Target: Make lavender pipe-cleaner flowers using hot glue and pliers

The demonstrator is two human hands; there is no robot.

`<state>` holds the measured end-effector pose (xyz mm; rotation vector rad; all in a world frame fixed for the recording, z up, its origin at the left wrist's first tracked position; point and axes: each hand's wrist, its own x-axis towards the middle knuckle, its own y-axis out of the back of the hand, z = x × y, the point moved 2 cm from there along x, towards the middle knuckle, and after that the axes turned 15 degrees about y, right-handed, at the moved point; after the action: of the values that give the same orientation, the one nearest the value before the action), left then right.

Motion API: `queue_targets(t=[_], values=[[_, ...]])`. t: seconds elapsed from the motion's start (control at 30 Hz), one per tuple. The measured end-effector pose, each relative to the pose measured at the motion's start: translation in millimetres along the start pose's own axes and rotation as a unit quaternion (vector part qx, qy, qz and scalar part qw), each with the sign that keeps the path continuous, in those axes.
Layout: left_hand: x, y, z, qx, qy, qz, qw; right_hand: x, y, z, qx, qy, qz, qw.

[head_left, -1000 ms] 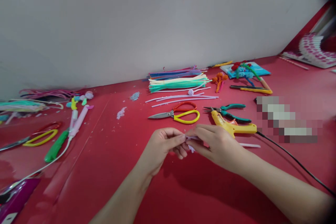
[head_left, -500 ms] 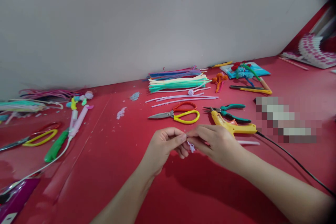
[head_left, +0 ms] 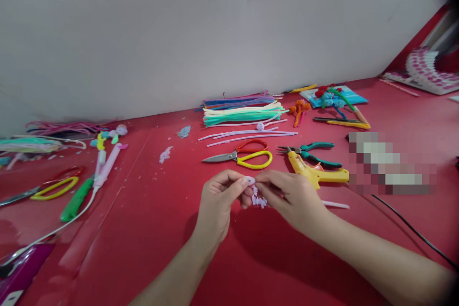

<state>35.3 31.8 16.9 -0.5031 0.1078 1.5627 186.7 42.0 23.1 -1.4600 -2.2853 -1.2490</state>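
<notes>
Between thumb and fingers, my left hand [head_left: 224, 201] pinches a small curled piece of lilac pipe cleaner [head_left: 250, 180]. My right hand [head_left: 292, 196] is closed at the right end of this same piece, fingertips pressed together. Under the fingers, small lilac clippings [head_left: 258, 200] lie on the red table [head_left: 161, 258]. Scissors [head_left: 238, 155] with one red and one yellow handle rest just beyond my hands. Behind my right hand are a yellow glue gun [head_left: 315, 172] and green-handled pliers [head_left: 315, 153].
Bundles of pipe cleaners [head_left: 244, 114] lie at the back, with loose lilac stems [head_left: 251, 135] in front. On the left are another pair of scissors [head_left: 53, 189], a pink hot tool [head_left: 109, 165] and a green handle [head_left: 77, 201]. A black cord [head_left: 409, 222] runs off right; a pixelated patch hides something.
My hands have drawn slightly apart, and the curled lilac piece now shows between the fingertips. More of the clippings beneath are visible.
</notes>
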Motion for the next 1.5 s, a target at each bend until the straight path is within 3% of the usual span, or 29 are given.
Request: queue_targets(t=[0.1, 0.17, 0.23, 0.3, 0.37, 0.43, 0.57, 0.63, 0.73, 0.83, 0.97, 1.1, 1.2, 1.27, 1.33, 1.4, 1.5], values=[[-4, -0.3, -2, 0.073, -0.051, 0.073, 0.993, -2, -7, -5, -0.073, 0.043, 0.002, 0.996], [-7, 1.4, -1, 0.168, -0.121, 0.131, 0.969, -3, -9, -9, -0.131, 0.075, -0.014, 0.988], [-10, 2.7, 3, 0.282, -0.226, 0.164, 0.918, -3, -9, -12, -0.195, 0.111, -0.042, 0.974], [-12, 2.8, 7, 0.377, -0.32, 0.153, 0.856, -2, -4, -13, -0.24, 0.146, -0.069, 0.957], [-12, 3.0, 11, 0.429, -0.35, 0.117, 0.824, 0, 3, -12, -0.238, 0.172, -0.087, 0.952], [-11, 3.4, 13, 0.442, -0.313, 0.077, 0.837, 3, 12, -10, -0.182, 0.168, -0.095, 0.964], [-10, 3.9, 14, 0.336, -0.134, -0.022, 0.932, 11, 25, -5, 0.017, 0.06, -0.088, 0.994], [-10, 3.8, 11, 0.23, -0.045, -0.073, 0.969, 14, 26, -3, 0.126, -0.012, -0.074, 0.989], [-9, 2.1, 7, 0.082, 0.03, -0.115, 0.989, 13, 21, -2, 0.246, -0.077, -0.044, 0.965], [-9, -0.7, 6, -0.004, 0.04, -0.095, 0.995, 10, 13, -2, 0.252, -0.084, -0.018, 0.964], [-10, -3.1, 4, -0.006, 0.022, -0.008, 1.0, 4, 2, -5, 0.061, -0.005, -0.009, 0.998], [-11, -1.2, 3, 0.146, -0.048, 0.1, 0.983, -2, -6, -11, -0.17, 0.102, -0.043, 0.979], [-13, -0.7, 7, 0.338, -0.163, 0.143, 0.916, -4, -6, -12, -0.265, 0.171, -0.087, 0.945], [-14, -0.6, 9, 0.429, -0.21, 0.128, 0.869, -4, -4, -12, -0.285, 0.21, -0.115, 0.928], [-12, 0.5, 11, 0.469, -0.208, 0.083, 0.855, -2, 1, -10, -0.276, 0.221, -0.127, 0.927], [-9, 3.1, 13, 0.454, -0.156, 0.02, 0.877, 0, 7, -6, -0.231, 0.189, -0.133, 0.945], [-4, 7.5, 12, 0.343, -0.016, -0.087, 0.935, 5, 17, -2, -0.096, 0.099, -0.142, 0.98]])
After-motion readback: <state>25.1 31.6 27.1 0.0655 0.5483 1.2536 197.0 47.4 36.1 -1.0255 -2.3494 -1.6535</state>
